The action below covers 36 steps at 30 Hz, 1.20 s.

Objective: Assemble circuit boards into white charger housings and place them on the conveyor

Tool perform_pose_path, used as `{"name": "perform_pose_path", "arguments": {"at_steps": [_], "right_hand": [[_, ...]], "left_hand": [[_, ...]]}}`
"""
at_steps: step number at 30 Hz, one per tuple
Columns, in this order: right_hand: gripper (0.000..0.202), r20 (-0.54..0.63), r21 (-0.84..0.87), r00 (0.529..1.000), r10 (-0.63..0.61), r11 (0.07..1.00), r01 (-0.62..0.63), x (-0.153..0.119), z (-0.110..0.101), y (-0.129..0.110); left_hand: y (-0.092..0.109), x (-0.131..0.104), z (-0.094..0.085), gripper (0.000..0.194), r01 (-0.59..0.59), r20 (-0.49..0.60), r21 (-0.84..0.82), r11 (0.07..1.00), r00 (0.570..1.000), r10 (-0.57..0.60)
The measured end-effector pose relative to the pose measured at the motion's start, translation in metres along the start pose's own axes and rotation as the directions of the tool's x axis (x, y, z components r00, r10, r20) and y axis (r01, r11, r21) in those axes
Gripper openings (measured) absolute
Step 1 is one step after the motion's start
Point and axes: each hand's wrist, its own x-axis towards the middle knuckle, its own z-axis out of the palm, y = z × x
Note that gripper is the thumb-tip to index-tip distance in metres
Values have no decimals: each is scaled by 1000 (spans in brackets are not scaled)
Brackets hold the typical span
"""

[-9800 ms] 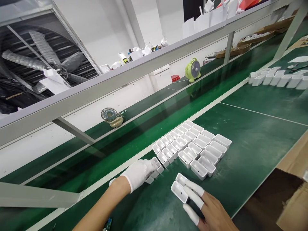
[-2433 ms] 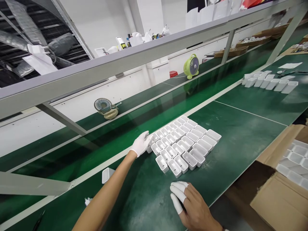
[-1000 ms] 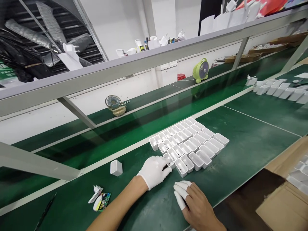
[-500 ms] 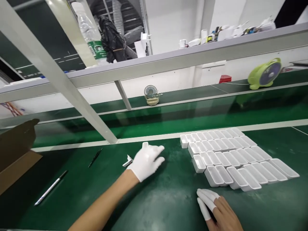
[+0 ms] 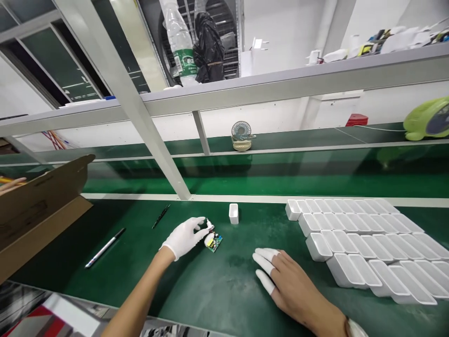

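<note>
Two hands are over the green table. The left hand, in a white glove, has its thumb and forefinger parted right at one small white plug; I can't tell whether they touch it. Against the plug lies one circuit board, well in from the table's near edge. The right hand is palm down and holds nothing I can see, its three white-tipped fingers slightly apart, with bare table between it and the board.

One lone tub stands near the pale far edge strip, with open room on both sides. Rightward, four rows of white tubs sit packed together, too many cut off to count. Leftward lie one silver pen and one thin black tool, then one cardboard box.
</note>
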Motion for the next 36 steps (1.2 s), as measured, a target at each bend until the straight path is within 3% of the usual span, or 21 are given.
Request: {"name": "perform_pose_path", "arguments": {"at_steps": [4, 6, 10, 15, 17, 20, 23, 25, 28, 31, 36], "right_hand": [[38, 104, 30, 994, -26, 999, 23, 35, 20, -4], [38, 121, 40, 992, -38, 999, 33, 49, 27, -4], [43, 140, 59, 989, -55, 997, 47, 71, 40, -2], [67, 196, 56, 978, -72, 996, 62, 99, 60, 0], [71, 196, 51, 977, -88, 996, 80, 105, 63, 0], [68, 197, 81, 973, -123, 991, 109, 103, 58, -1], [68, 204, 141, 966, -157, 981, 130, 91, 46, -2], [70, 219, 179, 961, -169, 975, 131, 82, 40, -3], [73, 268, 238, 950, -158, 967, 93, 70, 37, -2], [80, 298, 276, 947, -120, 960, 34, 62, 37, 1], [86, 294, 295, 954, -65, 955, -26, 50, 33, 14]], "left_hand": [[0, -5, 7, 40, -175, 68, -148, 974, 980, 186], [1, -12, 8, 42, -240, 4, -164, 957, 970, 244], [4, -26, 12, 42, -215, -134, 117, 970, 964, 230], [9, -32, 31, 55, -240, -40, 331, 913, 963, 268], [7, -34, 33, 48, -237, -38, 334, 912, 964, 264], [2, -41, 26, 44, -303, 49, 182, 936, 953, 299], [-1, -50, 16, 56, -416, 165, -19, 909, 896, 413], [1, -53, 14, 62, -442, 186, -76, 894, 874, 449], [12, -53, 21, 79, -433, 152, -57, 899, 887, 437], [30, -46, 34, 61, -429, 99, -33, 903, 897, 430], [61, -30, 51, 27, -481, 53, -124, 868, 870, 490]]}}
